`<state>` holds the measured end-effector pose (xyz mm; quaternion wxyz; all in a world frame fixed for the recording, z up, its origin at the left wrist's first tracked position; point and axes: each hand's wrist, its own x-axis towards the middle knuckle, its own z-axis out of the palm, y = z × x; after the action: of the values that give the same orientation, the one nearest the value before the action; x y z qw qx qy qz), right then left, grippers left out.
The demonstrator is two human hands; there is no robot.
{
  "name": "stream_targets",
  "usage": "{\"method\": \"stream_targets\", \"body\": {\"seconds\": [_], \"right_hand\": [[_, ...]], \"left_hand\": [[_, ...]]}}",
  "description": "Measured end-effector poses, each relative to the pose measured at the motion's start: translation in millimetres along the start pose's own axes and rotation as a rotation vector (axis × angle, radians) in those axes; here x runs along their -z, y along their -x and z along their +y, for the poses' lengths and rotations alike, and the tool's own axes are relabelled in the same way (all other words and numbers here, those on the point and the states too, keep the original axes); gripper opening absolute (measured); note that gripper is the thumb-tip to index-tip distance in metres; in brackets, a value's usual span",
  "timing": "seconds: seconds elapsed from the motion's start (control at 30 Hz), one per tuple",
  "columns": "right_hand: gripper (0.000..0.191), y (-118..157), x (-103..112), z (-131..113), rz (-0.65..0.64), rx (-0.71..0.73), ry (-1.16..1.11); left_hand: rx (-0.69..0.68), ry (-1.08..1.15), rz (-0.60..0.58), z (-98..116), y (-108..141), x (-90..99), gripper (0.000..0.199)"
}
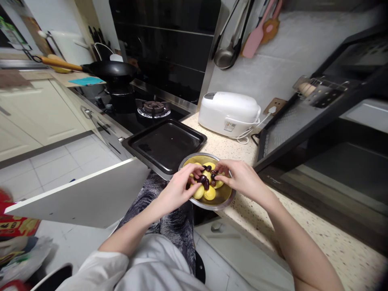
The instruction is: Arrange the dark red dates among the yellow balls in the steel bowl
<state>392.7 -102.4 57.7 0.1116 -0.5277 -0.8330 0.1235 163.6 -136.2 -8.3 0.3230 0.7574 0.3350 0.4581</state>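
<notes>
Centre of frame: I see the left hand and right hand curled at dark fruits in the bowl; grasp indeterminable. I judge this sorting by hand; the next move calls for light fingertips.

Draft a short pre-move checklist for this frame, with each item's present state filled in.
1. Both hands in view: ok, left hand and right hand are at the bowl.
2. Dark fruits inside the bowl: ok, they lie among the yellow pieces.
3. Firm hold on a dark fruit: cannot tell, the fingertips crowd among them.
4. Bowl fully supported: cannot tell, its base is hidden near the counter edge.
5. White door panel closed: not ok, it stands open.
6. Black tray free of food: ok, none shows on it.
</notes>
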Motion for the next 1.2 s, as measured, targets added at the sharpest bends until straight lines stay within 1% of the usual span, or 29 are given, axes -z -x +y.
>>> {"method": "stream_targets", "body": {"seconds": [0.1,0.2,0.37,0.5,0.63,0.77,0.9,0.97,1.07,1.13,1.2], "right_hand": [[0.009,0.1,0.4,-0.4,0.008,0.012,-0.003],[0.009,0.2,1.1,-2.1,0.001,0.002,-0.004],[0.005,0.5,3.4,-3.6,0.014,-0.001,-0.01],[0.006,-2.5,4.5,3.6,0.059,0.026,-0.051],[0.012,-14.6,1.0,20.5,0.18,0.061,-0.14],[0.018,-30.5,-8.1,40.1,0.376,0.1,-0.251],[0.019,-38.0,-25.9,51.9,0.566,0.098,-0.326],[0.019,-38.5,-37.7,53.8,0.648,0.076,-0.348],[0.02,-38.2,-52.3,55.2,0.664,0.071,-0.356],[0.021,-38.1,-56.8,57.7,0.665,0.065,-0.36],[0.022,-38.2,-57.7,62.7,0.697,0.048,-0.372]], "left_hand": [[-0.018,-0.061,0.011,-1.9,-1.8,-5.4,0.034],[-0.018,-0.105,0.022,-3.4,-2.5,-6.5,0.036],[-0.026,-0.15,0.025,-2.9,-1.1,-3.7,0.036],[-0.041,-0.175,0.031,-1.1,1.1,2.1,0.033],[-0.056,-0.184,0.071,1.4,4.3,12.2,0.029],[-0.051,-0.223,0.096,1.9,7.1,24.7,0.027],[-0.065,-0.244,0.109,-1.3,9.6,35.1,0.025],[-0.073,-0.242,0.088,-3.8,10.0,38.2,0.026],[-0.086,-0.234,-0.005,-7.6,6.3,38.6,0.034],[-0.093,-0.229,-0.083,-9.6,-1.0,35.3,0.046],[-0.102,-0.237,-0.172,-10.1,-12.3,28.8,0.061]]}}
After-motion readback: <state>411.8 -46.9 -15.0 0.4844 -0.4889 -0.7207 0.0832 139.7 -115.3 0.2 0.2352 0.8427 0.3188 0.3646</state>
